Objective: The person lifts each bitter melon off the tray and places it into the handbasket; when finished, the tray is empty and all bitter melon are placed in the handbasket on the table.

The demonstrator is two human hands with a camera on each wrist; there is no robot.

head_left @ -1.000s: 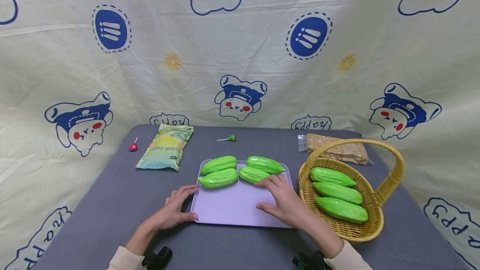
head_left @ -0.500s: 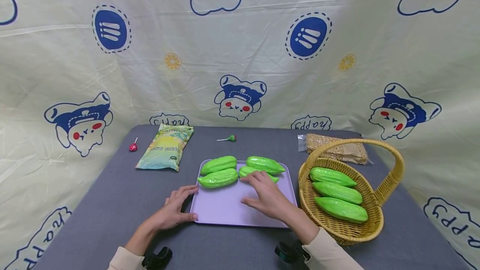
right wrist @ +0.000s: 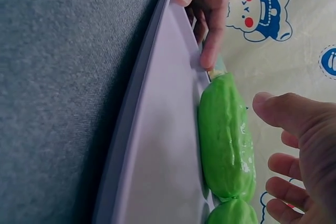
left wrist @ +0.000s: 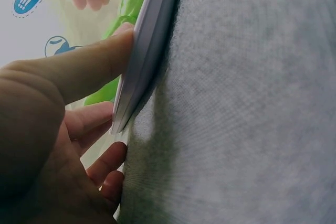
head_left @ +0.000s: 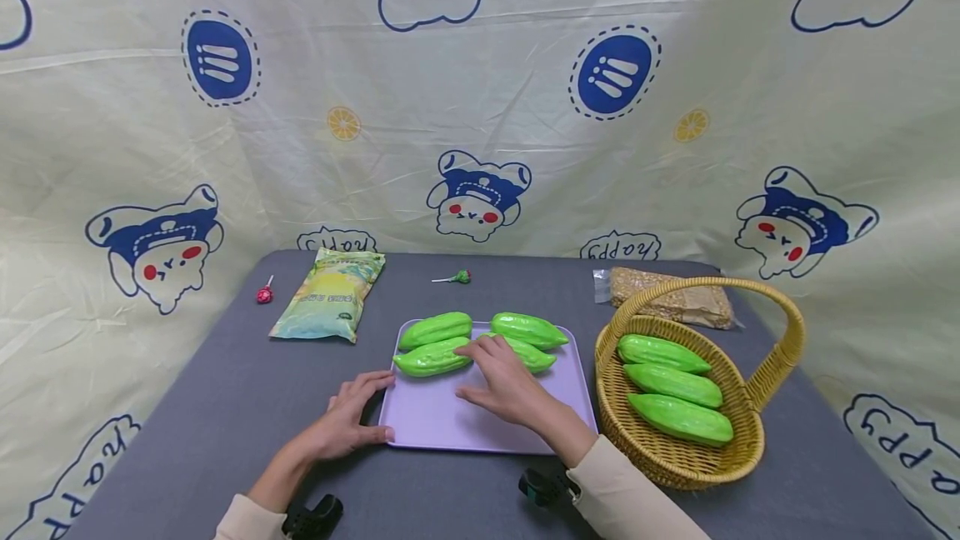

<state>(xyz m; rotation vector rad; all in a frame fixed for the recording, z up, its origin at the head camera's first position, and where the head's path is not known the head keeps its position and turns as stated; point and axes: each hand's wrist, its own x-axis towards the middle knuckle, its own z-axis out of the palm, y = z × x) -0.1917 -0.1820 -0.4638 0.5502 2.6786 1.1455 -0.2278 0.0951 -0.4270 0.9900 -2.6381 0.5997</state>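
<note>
On the table lies a lilac tray [head_left: 435,422] bearing glossy green ridged gourds in two columns at its far side, such as the near left gourd [head_left: 427,359] and the far right gourd [head_left: 528,329]. My left hand [head_left: 347,417] rests its thumb and index fingertip against the tray's left rim, thumb near the front corner. My right hand [head_left: 504,383] reaches over the tray, fingers spread and nothing held. Its fingertips overlap the near gourds in the head view, partly hiding the near right gourd [head_left: 536,357]. In the right wrist view the thumb and fingers stand apart from the gourd [right wrist: 227,140].
Right of the tray stands a wicker basket [head_left: 651,463] with a tall handle, holding three more gourds [head_left: 673,385]. Behind it lies a clear bag of grain [head_left: 667,294]. A yellow-green snack bag [head_left: 330,297], a red lollipop [head_left: 265,293] and a green lollipop [head_left: 461,277] lie farther back.
My right hand has moved left across the tray, from the near right gourd toward the gap between the two near gourds. My left hand has stayed at the tray's left rim.
</note>
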